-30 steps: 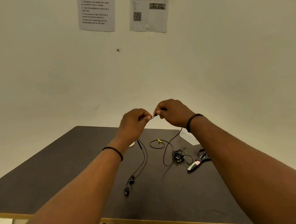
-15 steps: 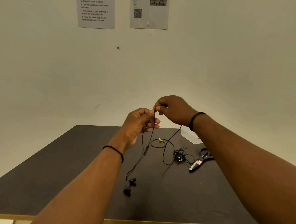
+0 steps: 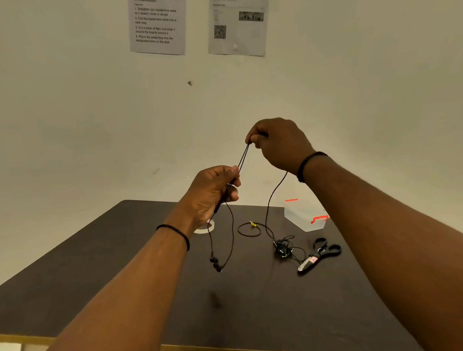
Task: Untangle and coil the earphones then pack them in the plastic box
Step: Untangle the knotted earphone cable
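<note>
Black earphones [image 3: 230,246]; dark brown counter [image 3: 95,265] edged tan; clear box [image 3: 303,217] marked red; black-handled scissors [image 3: 320,254]; white tape [image 3: 207,227]; black wristbands [image 3: 308,162].

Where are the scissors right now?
The scissors lie on the dark table, toward its right side in the head view, just right of the tangled bundle of cable and nearer to us than the clear plastic box.

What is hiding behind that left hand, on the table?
A roll of tape lies on the table behind the left hand. Only its near curve shows; the hand and wrist cover the rest.
</note>
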